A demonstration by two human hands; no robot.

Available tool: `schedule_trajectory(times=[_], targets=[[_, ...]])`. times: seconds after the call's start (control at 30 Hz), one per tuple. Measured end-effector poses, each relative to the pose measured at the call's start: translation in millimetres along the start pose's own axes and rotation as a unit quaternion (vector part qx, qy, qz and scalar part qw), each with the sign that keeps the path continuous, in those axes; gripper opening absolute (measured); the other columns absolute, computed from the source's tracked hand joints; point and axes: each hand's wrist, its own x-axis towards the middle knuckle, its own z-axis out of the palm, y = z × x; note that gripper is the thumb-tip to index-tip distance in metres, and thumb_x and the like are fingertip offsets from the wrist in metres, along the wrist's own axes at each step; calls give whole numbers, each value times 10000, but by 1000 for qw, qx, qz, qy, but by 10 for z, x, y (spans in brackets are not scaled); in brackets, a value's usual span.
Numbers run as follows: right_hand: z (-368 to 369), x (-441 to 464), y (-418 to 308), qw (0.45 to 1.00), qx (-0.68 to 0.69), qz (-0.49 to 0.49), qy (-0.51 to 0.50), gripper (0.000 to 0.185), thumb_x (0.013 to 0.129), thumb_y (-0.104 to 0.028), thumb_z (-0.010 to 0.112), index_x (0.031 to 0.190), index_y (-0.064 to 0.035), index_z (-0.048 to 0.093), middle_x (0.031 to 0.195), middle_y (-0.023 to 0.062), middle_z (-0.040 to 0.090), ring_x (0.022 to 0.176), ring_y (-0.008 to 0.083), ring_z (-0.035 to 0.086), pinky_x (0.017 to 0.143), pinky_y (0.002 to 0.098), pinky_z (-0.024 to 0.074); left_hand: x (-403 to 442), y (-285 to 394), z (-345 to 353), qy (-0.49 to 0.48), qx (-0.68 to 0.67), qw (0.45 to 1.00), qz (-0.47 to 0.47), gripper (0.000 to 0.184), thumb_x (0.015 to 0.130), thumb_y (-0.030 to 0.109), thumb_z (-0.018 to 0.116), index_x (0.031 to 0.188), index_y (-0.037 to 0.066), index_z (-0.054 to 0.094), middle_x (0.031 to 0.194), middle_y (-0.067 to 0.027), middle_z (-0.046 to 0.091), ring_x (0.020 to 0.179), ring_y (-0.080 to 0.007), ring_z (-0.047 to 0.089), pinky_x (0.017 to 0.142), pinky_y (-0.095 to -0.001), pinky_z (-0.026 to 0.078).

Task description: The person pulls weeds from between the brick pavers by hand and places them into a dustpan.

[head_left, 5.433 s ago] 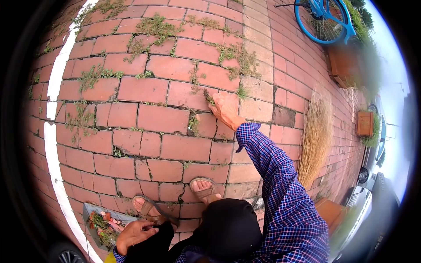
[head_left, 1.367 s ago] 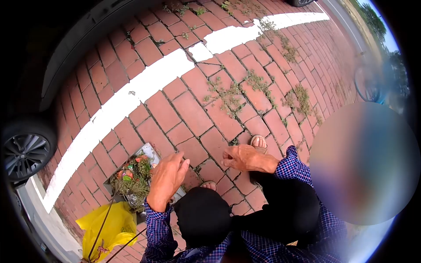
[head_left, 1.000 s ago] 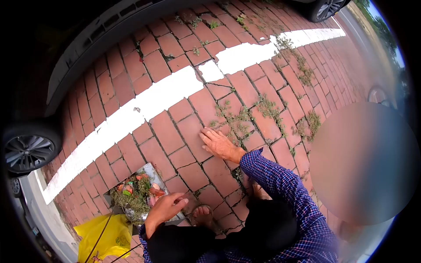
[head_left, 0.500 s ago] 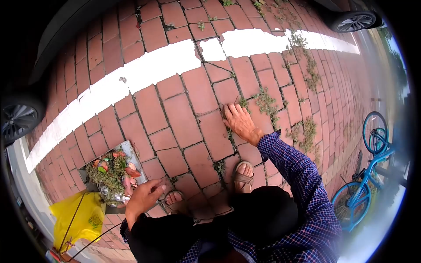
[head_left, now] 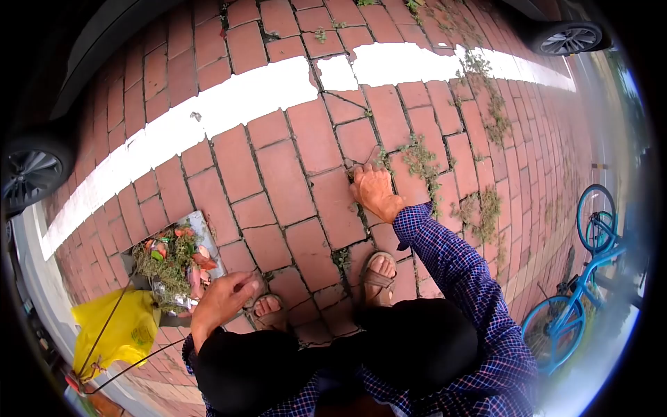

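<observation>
My right hand (head_left: 376,193) is down on the red brick paving, its fingers bent and closed on a small green weed (head_left: 382,161) in a joint between bricks. The fingertips are partly hidden beneath the hand. My left hand (head_left: 224,300) hangs near my left knee, loosely curled with the thumb apart from the fingers, and nothing shows in it. Beside it lies a grey dustpan-like tray (head_left: 212,240), filled with pulled weeds (head_left: 169,274), reddish leaves and scraps of litter.
More weeds (head_left: 421,163) grow along the joints to the right. A yellow plastic bag (head_left: 114,326) with a dark cord lies at lower left. A blue bicycle (head_left: 570,306) stands at right. Car wheels (head_left: 35,174) show at the left and top right. A white painted line (head_left: 257,94) crosses the paving.
My right hand has drawn its fingers in more tightly at the brick joint, its wrist shifting slightly left. My left hand has moved slightly up and left. The view has shifted a little.
</observation>
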Motion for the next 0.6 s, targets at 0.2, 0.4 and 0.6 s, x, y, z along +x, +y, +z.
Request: schedule_trajectory(times=[0.2,0.4,0.6], targets=[[-152,91,96,998,-57,-32,-8,529,972,-373,576,1278,57,609,975,180,723,918,320,717,740,413,568,-39,50,-53,-3,22,1000,-14,430,999,338,659,1237,-19,691,1017,-187,752,927,-259,710,830,-364,538],[-283,329,94,982,85,31,-166,539,987,-400,576,1271,56,617,1115,257,712,1038,404,692,894,466,548,-15,101,-101,-32,-22,999,-10,475,1000,376,658,1251,-26,684,1062,-212,745,983,-282,716,863,-377,547],[178,463,289,971,169,39,-165,465,988,-391,590,1116,46,686,1124,268,702,1050,453,668,922,480,536,57,33,-96,-57,-31,998,-16,497,1000,385,660,1275,-29,675,1127,-217,736,1025,-291,713,895,-379,549]])
